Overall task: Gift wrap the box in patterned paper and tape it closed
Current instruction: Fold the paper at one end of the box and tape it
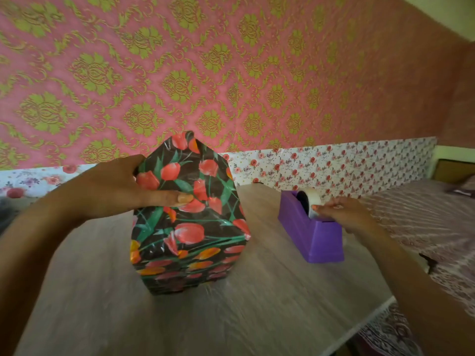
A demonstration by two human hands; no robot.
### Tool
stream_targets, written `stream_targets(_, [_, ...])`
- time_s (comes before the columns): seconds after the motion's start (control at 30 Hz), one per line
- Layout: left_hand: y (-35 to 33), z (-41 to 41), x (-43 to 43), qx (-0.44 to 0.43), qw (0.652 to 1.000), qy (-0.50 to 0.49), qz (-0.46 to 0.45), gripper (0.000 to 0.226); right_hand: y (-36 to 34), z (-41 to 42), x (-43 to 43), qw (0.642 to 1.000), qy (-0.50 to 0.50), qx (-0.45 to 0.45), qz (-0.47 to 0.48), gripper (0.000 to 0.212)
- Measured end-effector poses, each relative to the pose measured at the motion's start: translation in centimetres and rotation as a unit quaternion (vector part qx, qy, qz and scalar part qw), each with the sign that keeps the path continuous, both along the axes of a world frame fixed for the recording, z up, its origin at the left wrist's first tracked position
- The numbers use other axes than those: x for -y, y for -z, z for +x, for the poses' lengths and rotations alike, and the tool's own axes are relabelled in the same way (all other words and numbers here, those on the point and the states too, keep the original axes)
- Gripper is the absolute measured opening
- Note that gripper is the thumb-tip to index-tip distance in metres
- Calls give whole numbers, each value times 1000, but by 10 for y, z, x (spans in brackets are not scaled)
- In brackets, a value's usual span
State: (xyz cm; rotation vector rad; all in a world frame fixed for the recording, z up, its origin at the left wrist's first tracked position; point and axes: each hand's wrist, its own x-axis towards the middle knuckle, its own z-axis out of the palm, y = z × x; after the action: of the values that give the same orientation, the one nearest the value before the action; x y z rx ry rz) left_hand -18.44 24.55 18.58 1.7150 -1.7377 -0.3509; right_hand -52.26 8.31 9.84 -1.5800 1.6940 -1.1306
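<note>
1. Left hand (113,191) grips the box (190,227) near its top left edge. Thumb lies flat across the front face; the other fingers go round the far side, out of view.
2. Right hand (344,214) is at the tape dispenser (308,235), w/ fingertips touching the tape roll (312,201). Can't tell whether they pinch the tape end or just rest on it.
3. Box stands upright on the table (257,317), approx. mid-frame, already covered in patterned paper (205,258): black w/ red and orange tulips and green stems, glossy and creased.
4. Top flap (183,147) sticks up in a point above the left hand, not folded down.
5. Dispenser is purple and sits on the table to the right of the box, apart from it.
6. Behind: pink wallpaper (180,73) w/ gold-green damask, plus a white floral strip (334,165) along its lower edge.
7. Right of the table: a bed cover (424,227) in a pinkish pattern.
</note>
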Motion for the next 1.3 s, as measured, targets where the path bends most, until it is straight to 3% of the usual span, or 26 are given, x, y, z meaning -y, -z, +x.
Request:
stream_targets(0.07, [-2,-2,-1,4,1000,7,1,96,8,2,4,985,33,167,-14,38])
stream_targets(0.17, [-3,-4,-2,10,1000,14,-8,101,22,5,11,918,80,386,-33,52])
stream_targets(0.27, [-2,-3,-1,-5,1000,1,-13,103,28,9,7,859,96,500,-50,34])
stream_targets(0.3, [-2,-3,-1,-9,1000,-2,-13,103,30,12,0,855,102,504,-69,24])
stream_targets(0.43, [-1,-3,0,-8,1000,-4,-19,103,55,24,-30,875,94,457,-128,24])
stream_targets(0.53, [-2,-4,0,-4,1000,-4,-16,104,64,22,-40,879,95,463,-69,26])
stream_targets(0.6, [-2,-4,0,4,1000,-2,-12,104,61,20,-44,883,82,462,-27,17])
stream_targets(0.7, [-2,-3,1,15,1000,4,-11,100,57,22,-47,867,71,491,45,13])
stream_targets(0.8, [-2,-3,1,27,1000,1,-12,96,62,26,-50,857,58,509,51,9])
stream_targets(0.9, [-3,-3,-1,45,999,-5,-18,95,63,28,-65,843,53,535,-4,3])
stream_targets(1.03, [-3,-6,-5,66,997,-23,-31,68,38,56,-101,844,-52,519,-124,7])
stream_targets(1.1, [-4,-8,-6,90,995,-24,-28,73,18,76,-124,855,-129,455,-212,24])
stream_targets(1.2, [-6,-11,-8,137,990,-30,-28,74,-13,111,-153,839,-274,325,-339,14])
stream_targets(1.3, [-6,-14,-11,176,983,-38,-38,76,-30,141,-166,827,-350,206,-389,9])
